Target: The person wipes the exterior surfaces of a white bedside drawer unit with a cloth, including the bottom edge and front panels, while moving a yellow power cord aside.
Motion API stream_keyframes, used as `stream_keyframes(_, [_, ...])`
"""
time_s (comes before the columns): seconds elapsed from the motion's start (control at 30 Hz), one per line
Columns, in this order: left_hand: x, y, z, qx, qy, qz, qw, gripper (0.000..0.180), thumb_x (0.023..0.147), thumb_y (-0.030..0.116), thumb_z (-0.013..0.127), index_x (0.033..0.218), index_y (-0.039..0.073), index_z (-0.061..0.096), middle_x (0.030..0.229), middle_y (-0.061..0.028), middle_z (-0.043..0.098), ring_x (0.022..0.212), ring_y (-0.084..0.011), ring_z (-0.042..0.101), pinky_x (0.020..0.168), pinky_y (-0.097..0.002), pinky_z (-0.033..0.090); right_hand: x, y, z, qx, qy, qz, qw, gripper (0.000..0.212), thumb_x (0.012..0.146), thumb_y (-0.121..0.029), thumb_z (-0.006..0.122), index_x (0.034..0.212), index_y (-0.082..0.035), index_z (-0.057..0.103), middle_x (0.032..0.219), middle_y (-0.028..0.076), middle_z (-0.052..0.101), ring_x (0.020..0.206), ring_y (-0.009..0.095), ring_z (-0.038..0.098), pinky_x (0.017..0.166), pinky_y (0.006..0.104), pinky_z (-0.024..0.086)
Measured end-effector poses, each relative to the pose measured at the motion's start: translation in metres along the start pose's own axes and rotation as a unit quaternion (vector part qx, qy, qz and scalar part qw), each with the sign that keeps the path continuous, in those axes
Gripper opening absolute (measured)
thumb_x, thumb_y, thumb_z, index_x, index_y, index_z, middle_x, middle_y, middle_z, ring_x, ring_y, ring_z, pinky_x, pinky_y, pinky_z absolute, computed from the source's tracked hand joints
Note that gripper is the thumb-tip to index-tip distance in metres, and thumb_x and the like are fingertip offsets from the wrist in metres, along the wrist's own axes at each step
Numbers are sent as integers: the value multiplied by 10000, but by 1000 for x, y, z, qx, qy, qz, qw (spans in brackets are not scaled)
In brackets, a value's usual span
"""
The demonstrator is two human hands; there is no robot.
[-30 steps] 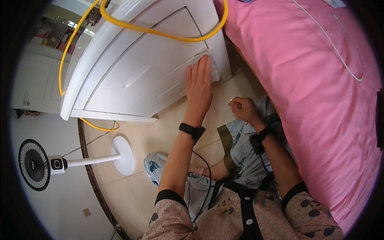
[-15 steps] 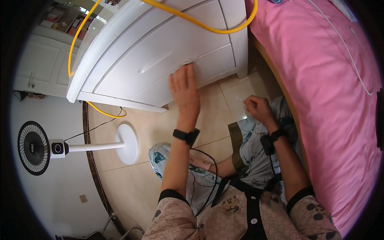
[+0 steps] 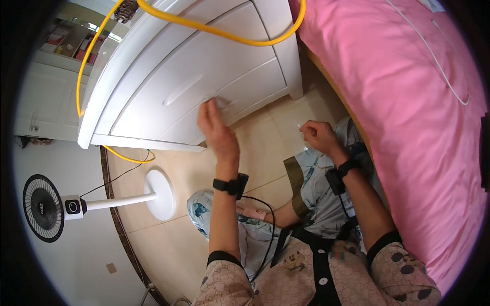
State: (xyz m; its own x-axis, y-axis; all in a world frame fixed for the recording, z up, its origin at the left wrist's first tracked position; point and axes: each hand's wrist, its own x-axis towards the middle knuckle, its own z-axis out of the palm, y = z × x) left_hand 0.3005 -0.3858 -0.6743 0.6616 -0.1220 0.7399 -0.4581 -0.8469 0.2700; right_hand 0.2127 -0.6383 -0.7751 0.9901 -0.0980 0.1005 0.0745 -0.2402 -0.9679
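At the lower front of the white drawer cabinet, my left hand is pressed to the drawer face, fingers together. A crumpled whitish cloth or tissue, blurred by motion, shows at its fingertips against the panel. Just above lies the recessed pull of a drawer. My right hand rests by my raised knee with the fingers curled in, and nothing shows in it. Both wrists wear black straps with small boxes.
A yellow cable loops over the cabinet. On the left a white stand fan rises from the tiled floor. The bed with pink bedding stands close on my right, a white cord lying on it. A black cable runs from my left wrist.
My left hand with the cloth has slid a little left and down along the drawer front. The whole view has shifted slightly; my right hand stays by the knee.
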Motion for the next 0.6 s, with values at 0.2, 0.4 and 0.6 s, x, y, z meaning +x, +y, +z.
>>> stream_keyframes(0.2, [29, 69, 48, -152, -42, 48, 986, 519, 743, -180, 402, 1224, -7, 489, 1203, -175, 450, 1113, -313, 446, 955, -353, 367, 0, 4, 1, -12, -6, 12, 1000, 104, 803, -60, 546, 821, 15, 616, 584, 65, 553, 523, 84, 471, 485, 254, 388])
stream_keyframes(0.4, [78, 125, 70, -241, 41, 110, 963, 284, 849, -58, 499, 1118, -3, 570, 1074, -155, 510, 1020, -295, 503, 880, -339, 411, -1, 5, -5, -22, -14, -24, 999, 136, 849, -47, 504, 854, 44, 604, 609, 27, 568, 555, 52, 500, 509, 224, 410])
stream_keyframes(0.6, [52, 107, 95, -208, 11, 156, 966, 186, 759, -61, 574, 919, 7, 638, 864, -119, 533, 811, -268, 539, 712, -330, 453, 0, 4, -3, -10, 19, -5, 1000, 111, 811, -83, 552, 816, 11, 610, 577, 74, 544, 509, 115, 483, 493, 269, 401])
